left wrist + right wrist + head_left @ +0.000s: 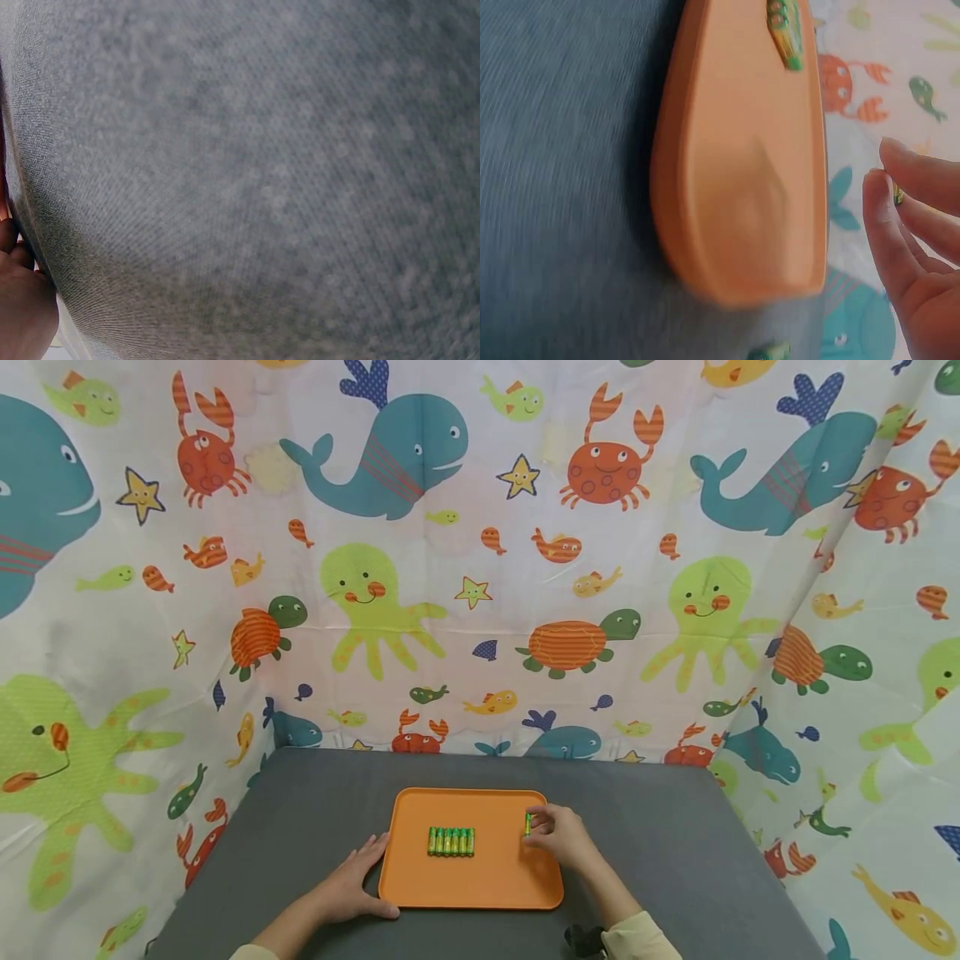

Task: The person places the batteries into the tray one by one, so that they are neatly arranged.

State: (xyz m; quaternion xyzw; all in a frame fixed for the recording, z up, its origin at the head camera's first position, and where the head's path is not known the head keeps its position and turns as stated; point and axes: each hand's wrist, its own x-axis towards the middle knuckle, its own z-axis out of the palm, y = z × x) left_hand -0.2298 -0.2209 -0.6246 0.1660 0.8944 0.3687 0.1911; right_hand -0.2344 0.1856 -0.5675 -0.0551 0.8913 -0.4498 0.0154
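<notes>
Several green and yellow batteries stand side by side in a row on the orange tray, left of its middle. My right hand is over the tray's right side and pinches one battery between thumb and fingertips. In the right wrist view this battery is mostly hidden behind the fingers. My left hand rests at the tray's left edge, fingers spread, fingertips touching the rim and thumb near the front corner. The left wrist view catches only part of that hand.
The tray lies on a grey table. A cloth printed with sea animals hangs behind and at both sides. In the right wrist view a small green object, cut off by the frame, is beyond the tray's end. A dark device sits at my right wrist.
</notes>
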